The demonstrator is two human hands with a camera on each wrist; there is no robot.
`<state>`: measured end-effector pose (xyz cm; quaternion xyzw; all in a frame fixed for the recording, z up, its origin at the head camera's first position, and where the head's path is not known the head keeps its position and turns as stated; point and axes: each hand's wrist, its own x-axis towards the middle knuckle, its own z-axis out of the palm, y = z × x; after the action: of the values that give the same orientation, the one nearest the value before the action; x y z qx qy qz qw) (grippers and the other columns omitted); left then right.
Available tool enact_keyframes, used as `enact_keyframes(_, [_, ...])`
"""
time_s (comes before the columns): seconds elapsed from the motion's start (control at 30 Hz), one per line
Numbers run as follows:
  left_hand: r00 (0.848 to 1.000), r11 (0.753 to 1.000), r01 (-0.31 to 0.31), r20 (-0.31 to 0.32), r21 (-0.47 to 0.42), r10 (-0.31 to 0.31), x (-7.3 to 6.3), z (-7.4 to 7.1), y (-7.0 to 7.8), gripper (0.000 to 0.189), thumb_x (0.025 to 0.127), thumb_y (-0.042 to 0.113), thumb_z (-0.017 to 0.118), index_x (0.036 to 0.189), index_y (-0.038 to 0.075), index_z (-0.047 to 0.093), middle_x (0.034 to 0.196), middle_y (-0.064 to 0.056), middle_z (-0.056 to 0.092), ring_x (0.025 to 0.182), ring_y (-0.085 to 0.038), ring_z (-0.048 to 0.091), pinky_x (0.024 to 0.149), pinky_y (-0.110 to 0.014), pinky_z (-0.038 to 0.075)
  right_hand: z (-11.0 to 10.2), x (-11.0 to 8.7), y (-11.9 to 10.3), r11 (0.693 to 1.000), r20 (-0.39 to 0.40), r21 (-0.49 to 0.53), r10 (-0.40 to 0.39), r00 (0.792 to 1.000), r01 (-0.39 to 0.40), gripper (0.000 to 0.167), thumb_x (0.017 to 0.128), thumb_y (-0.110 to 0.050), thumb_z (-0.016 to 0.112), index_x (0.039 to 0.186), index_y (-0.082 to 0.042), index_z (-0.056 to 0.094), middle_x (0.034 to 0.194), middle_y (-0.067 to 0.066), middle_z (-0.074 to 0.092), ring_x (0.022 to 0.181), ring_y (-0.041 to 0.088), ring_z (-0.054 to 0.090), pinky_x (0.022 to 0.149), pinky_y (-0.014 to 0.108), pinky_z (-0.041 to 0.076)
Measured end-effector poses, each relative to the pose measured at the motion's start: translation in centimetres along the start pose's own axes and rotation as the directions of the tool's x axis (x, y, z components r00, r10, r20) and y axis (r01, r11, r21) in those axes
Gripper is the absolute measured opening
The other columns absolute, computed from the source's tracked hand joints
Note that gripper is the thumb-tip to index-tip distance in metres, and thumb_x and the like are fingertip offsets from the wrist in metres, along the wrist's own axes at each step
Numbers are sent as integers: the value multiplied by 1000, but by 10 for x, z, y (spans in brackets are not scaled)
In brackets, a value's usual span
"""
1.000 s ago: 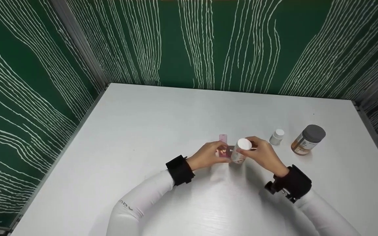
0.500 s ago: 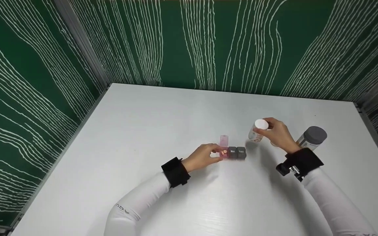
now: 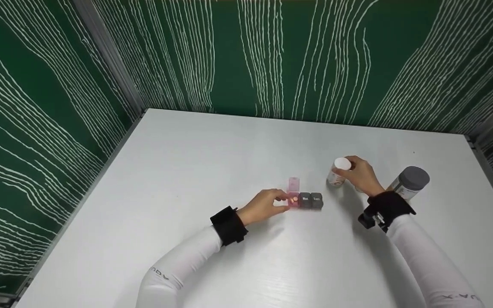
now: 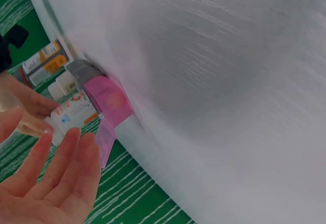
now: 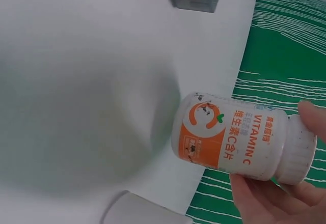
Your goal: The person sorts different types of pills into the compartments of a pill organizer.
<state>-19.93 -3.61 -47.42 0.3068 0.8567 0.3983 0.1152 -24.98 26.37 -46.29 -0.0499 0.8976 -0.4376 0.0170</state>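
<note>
My right hand grips a white vitamin C bottle near its white cap, thumb on one side and fingers on the other. The bottle stands nearly upright, its base close over the table. To its left lies a small pill organizer with two dark grey lidded compartments and one pink compartment. The pink lid is flipped up, and pale orange tablets show inside. My left hand is at the pink end, fingers extended and parted from the thumb, fingertips right beside the compartment in the head view.
A larger jar with a dark grey lid stands right of my right hand, partly hidden by it. A small white bottle is mostly hidden behind that hand in the head view. Green walls with white lines border the white table.
My right hand has carried the vitamin C bottle right and away from the pill organizer, then lowered it slightly towards the table. My left hand has stayed by the pink compartment.
</note>
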Motion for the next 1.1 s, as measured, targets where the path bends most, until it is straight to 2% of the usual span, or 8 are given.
enact_keyframes(0.23, [1000, 1000, 2, 7, -17, -2, -1, 2, -2, 28, 101, 3, 69, 123, -15, 68, 123, -29, 71, 118, -44, 66, 105, -42, 54, 3, 1, 5, 1000, 24, -1, 29, 999, -29, 59, 105, -14, 65, 143, 25, 42, 136, 46, 52, 124, 56, 54, 100, 55, 47])
enact_keyframes(0.53, [1000, 1000, 16, 1, -23, -16, 1, 3, -4, 27, 101, 2, 68, 122, -15, 68, 123, -28, 71, 118, -44, 66, 105, -41, 54, 5, 5, 5, 998, 25, 19, 63, 998, -63, 60, 105, -12, 64, 146, 25, 38, 142, 48, 47, 133, 59, 49, 109, 63, 43])
enact_keyframes(0.77, [999, 999, 41, -8, -19, -41, 4, 1, -2, 27, 99, -1, 69, 122, -15, 68, 123, -28, 71, 118, -43, 67, 105, -40, 54, 0, 7, -2, 992, 80, 30, 121, 989, -124, 81, 107, -13, 63, 161, 18, 12, 158, 49, 24, 147, 60, 32, 117, 65, 37])
enact_keyframes(0.83, [999, 999, 37, -13, -19, -37, 6, 1, -3, 27, 99, -1, 69, 121, -15, 68, 122, -28, 71, 117, -43, 67, 105, -40, 54, -1, 6, -7, 992, 59, 35, 118, 991, -120, 84, 106, -12, 63, 161, 17, 6, 161, 49, 17, 150, 61, 26, 119, 65, 33])
enact_keyframes(0.93, [999, 999, 29, -16, -19, -30, 7, 0, -4, 26, 98, -1, 68, 121, -15, 68, 122, -29, 71, 117, -43, 67, 104, -41, 54, 0, 1, -17, 997, -16, 24, 79, 997, -79, 82, 106, -10, 62, 161, 18, 7, 161, 49, 13, 150, 61, 22, 122, 65, 27])
enact_keyframes(1.0, [999, 999, 25, -19, -20, -26, 8, 0, -5, 26, 99, -1, 68, 121, -15, 69, 121, -28, 71, 116, -43, 67, 103, -41, 54, 3, -6, -24, 999, -69, 15, 34, 997, -33, 77, 107, -7, 59, 160, 19, 10, 160, 48, 12, 150, 61, 20, 123, 65, 24])
enact_keyframes(1.1, [999, 999, 28, -21, -19, -28, 9, -1, -6, 26, 99, 0, 67, 121, -15, 69, 121, -28, 72, 115, -42, 67, 102, -39, 54, 13, -18, -33, 998, -139, -11, -69, 988, 68, 66, 106, -1, 58, 156, 20, 21, 158, 47, 18, 149, 61, 23, 122, 67, 26])
